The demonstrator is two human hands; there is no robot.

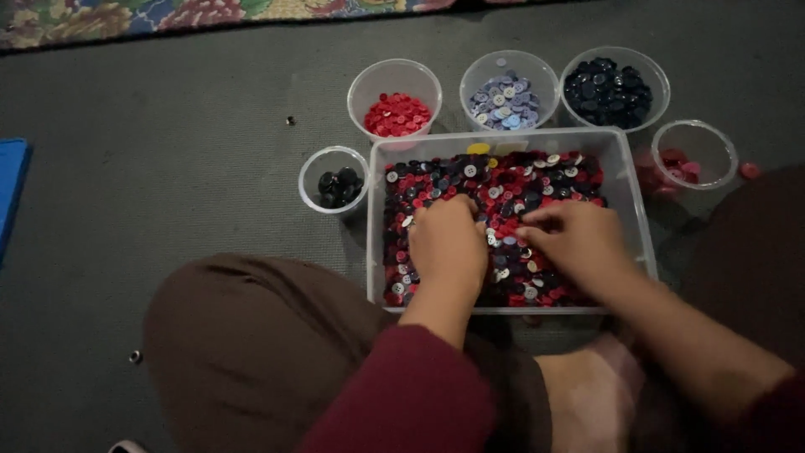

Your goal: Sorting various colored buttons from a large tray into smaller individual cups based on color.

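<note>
A clear rectangular bin sits on the floor in front of me, filled with mixed red, dark blue, light blue and white buttons. My left hand rests palm down on the buttons, fingers curled into the pile. My right hand lies beside it, fingertips pinched down among the buttons near the bin's middle. I cannot tell if either hand holds a button.
Clear cups ring the bin: red buttons, light blue buttons, dark navy buttons, black buttons, pink-red buttons. My brown-trousered knee is at the front. A patterned rug lies far back, a blue object at the left.
</note>
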